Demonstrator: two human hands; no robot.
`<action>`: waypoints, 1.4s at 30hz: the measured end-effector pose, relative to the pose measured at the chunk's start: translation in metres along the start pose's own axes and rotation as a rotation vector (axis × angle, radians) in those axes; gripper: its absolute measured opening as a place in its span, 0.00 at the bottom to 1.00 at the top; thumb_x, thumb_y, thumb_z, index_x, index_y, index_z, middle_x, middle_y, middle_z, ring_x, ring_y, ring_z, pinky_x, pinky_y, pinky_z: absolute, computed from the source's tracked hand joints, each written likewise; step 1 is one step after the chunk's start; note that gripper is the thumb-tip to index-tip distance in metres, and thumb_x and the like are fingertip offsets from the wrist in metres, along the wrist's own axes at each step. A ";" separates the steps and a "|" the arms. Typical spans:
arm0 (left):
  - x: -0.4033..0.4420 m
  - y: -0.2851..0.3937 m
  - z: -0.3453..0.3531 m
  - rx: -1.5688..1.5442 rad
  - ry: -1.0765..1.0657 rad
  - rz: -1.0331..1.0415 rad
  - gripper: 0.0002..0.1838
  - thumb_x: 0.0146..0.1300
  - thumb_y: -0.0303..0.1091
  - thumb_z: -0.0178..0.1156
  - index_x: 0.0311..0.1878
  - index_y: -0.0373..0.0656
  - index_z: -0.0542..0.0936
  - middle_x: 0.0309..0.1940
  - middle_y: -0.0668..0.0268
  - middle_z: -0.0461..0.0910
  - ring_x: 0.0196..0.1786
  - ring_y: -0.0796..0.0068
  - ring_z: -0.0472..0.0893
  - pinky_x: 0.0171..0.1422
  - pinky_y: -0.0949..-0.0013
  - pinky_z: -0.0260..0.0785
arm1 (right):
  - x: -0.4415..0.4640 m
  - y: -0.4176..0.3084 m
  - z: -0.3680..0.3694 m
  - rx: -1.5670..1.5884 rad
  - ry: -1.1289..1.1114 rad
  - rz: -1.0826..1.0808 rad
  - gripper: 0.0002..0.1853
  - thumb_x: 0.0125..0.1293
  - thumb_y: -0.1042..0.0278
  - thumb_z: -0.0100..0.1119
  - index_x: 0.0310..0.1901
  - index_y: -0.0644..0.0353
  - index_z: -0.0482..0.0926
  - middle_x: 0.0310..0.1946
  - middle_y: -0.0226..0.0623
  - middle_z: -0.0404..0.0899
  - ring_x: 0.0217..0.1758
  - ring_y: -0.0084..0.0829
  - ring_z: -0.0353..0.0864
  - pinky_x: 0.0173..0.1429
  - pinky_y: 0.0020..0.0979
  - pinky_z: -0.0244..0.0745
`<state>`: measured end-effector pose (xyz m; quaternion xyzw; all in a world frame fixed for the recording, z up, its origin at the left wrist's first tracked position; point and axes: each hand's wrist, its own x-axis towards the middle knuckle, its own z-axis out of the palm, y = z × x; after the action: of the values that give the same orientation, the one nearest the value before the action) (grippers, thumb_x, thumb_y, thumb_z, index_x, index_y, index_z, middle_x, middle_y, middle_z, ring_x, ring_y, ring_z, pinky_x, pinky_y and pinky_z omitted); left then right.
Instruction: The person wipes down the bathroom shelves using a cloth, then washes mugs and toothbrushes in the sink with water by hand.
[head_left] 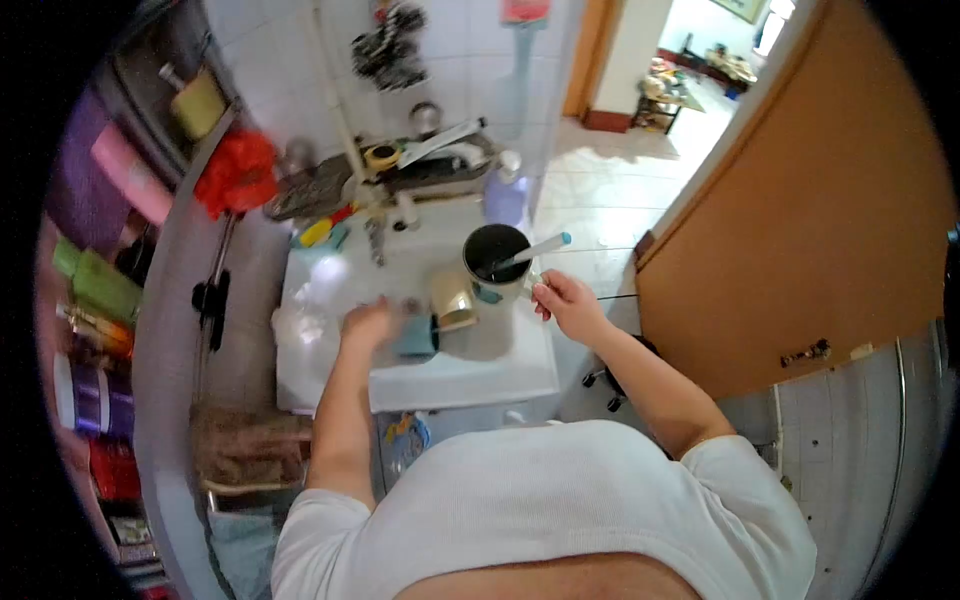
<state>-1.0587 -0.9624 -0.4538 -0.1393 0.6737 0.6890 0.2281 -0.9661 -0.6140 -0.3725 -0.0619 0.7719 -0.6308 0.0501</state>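
My right hand (567,300) is closed at the side of a mug (510,290) with a dark inside, gripping it by what looks like its handle. A white stick with a blue end (535,252), perhaps a toothbrush, leans in that mug. My left hand (368,325) is smeared by motion over the basin, close beside a blue cup (417,337); whether its fingers hold the cup cannot be made out. A cream cup (453,298) lies tilted between the blue cup and the mug. All are over the white washbasin (470,378).
Behind the basin stand the tap (375,240), a lilac pump bottle (506,198) and a ledge with a white tube (440,142). Shelves with a green bottle (105,287) line the left. A brown door (800,210) stands at the right, beside a doorway.
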 end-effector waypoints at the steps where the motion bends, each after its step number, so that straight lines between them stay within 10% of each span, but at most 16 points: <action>1: -0.011 0.008 0.030 0.197 0.063 0.122 0.23 0.66 0.40 0.53 0.63 0.47 0.67 0.57 0.56 0.74 0.50 0.59 0.80 0.52 0.61 0.72 | -0.011 -0.004 -0.014 -0.011 0.038 0.001 0.12 0.69 0.61 0.53 0.33 0.63 0.74 0.23 0.28 0.72 0.25 0.19 0.71 0.29 0.24 0.69; 4: -0.059 0.026 0.117 0.771 0.242 0.532 0.23 0.63 0.38 0.57 0.60 0.43 0.71 0.55 0.55 0.76 0.45 0.59 0.81 0.51 0.61 0.73 | -0.054 -0.004 -0.050 0.024 0.189 -0.005 0.13 0.69 0.60 0.53 0.31 0.61 0.74 0.22 0.27 0.71 0.25 0.17 0.70 0.29 0.24 0.68; 9: -0.075 0.034 0.264 0.703 -0.386 0.930 0.23 0.60 0.34 0.61 0.59 0.41 0.72 0.50 0.56 0.78 0.43 0.65 0.81 0.46 0.67 0.74 | -0.161 -0.037 -0.123 -0.013 0.479 -0.039 0.11 0.70 0.61 0.52 0.32 0.58 0.73 0.24 0.22 0.70 0.28 0.15 0.68 0.31 0.20 0.65; 13: -0.104 0.038 0.364 0.676 -0.753 0.821 0.19 0.60 0.28 0.60 0.56 0.39 0.74 0.47 0.60 0.78 0.42 0.74 0.80 0.43 0.73 0.74 | -0.260 -0.046 -0.182 -0.106 0.909 -0.130 0.15 0.66 0.56 0.57 0.33 0.62 0.77 0.22 0.27 0.71 0.27 0.20 0.67 0.33 0.27 0.66; 25: -0.254 0.077 0.593 0.713 -1.344 1.352 0.16 0.60 0.31 0.61 0.51 0.39 0.77 0.54 0.56 0.75 0.47 0.63 0.80 0.50 0.67 0.75 | -0.487 -0.192 -0.378 -0.657 1.873 -0.131 0.23 0.61 0.47 0.61 0.27 0.64 0.80 0.18 0.33 0.76 0.21 0.21 0.73 0.27 0.28 0.67; 34: -0.276 0.054 0.673 0.653 -1.486 1.427 0.17 0.61 0.34 0.59 0.53 0.42 0.76 0.53 0.55 0.75 0.53 0.56 0.76 0.57 0.62 0.70 | -0.541 -0.242 -0.491 -0.716 2.023 -0.063 0.23 0.60 0.48 0.62 0.23 0.64 0.78 0.16 0.35 0.74 0.17 0.26 0.74 0.26 0.30 0.68; 42: -0.367 0.131 0.766 0.367 -1.362 1.397 0.23 0.60 0.33 0.59 0.60 0.44 0.70 0.56 0.53 0.72 0.46 0.59 0.77 0.52 0.64 0.71 | -0.509 -0.199 -0.434 -0.702 1.794 -0.096 0.20 0.60 0.52 0.63 0.25 0.65 0.79 0.14 0.31 0.72 0.15 0.20 0.71 0.20 0.27 0.64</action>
<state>-0.7217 -0.2480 -0.1158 0.7521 0.4256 0.4868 0.1273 -0.5248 -0.1522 -0.0908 0.4001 0.6644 -0.1780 -0.6057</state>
